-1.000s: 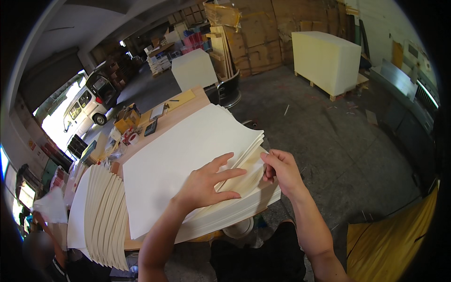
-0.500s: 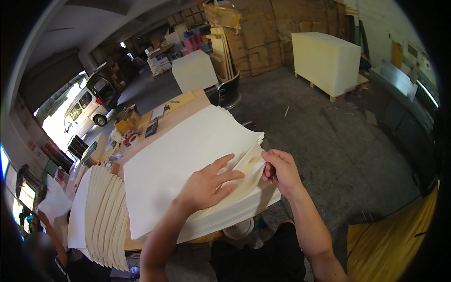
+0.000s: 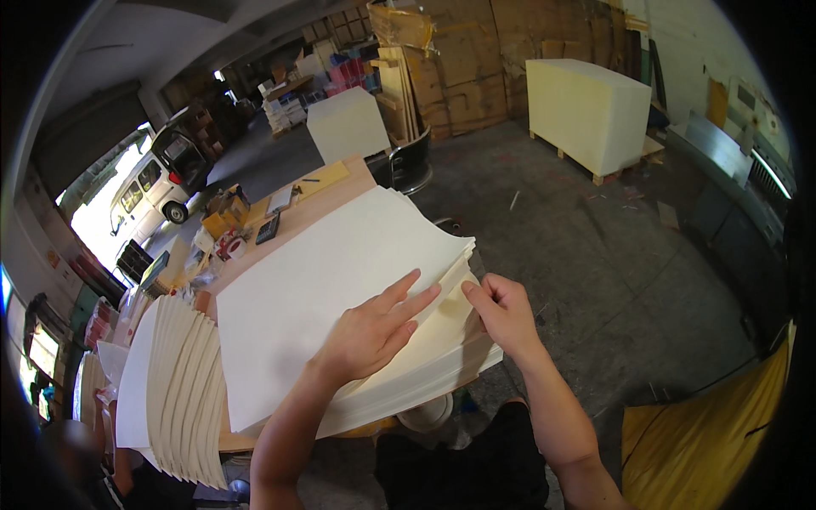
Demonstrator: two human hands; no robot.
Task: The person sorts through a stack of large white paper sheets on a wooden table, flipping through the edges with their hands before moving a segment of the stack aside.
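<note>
A large stack of white paper sheets (image 3: 314, 255) lies on the table before me, its right-hand edge fanned and bent upward. My left hand (image 3: 367, 336) rests across the near part of the sheets, fingers stretched and spread, holding nothing. At the right edge my right hand (image 3: 507, 314) is closed, with its thumb on top and its fingers curled under, pinching the paper sheets there. Beneath its thumb a cream-looking sheet surface shows. How many sheets lie between the fingers is hidden.
On the left, a fanned paper pile (image 3: 183, 382) overhangs the wooden table (image 3: 327, 183). Tape, a calculator (image 3: 269, 228) and boxes lie along its far left side. A chair (image 3: 412, 166) stands beyond. Wrapped pallet loads (image 3: 586, 115) stand farther back. Another person (image 3: 115, 459) is at lower left.
My right hand has shifted slightly left, its thumb now laid over the sheet edge and its fingers tucked under. The other person's arm and white sheet at lower left have moved down.
</note>
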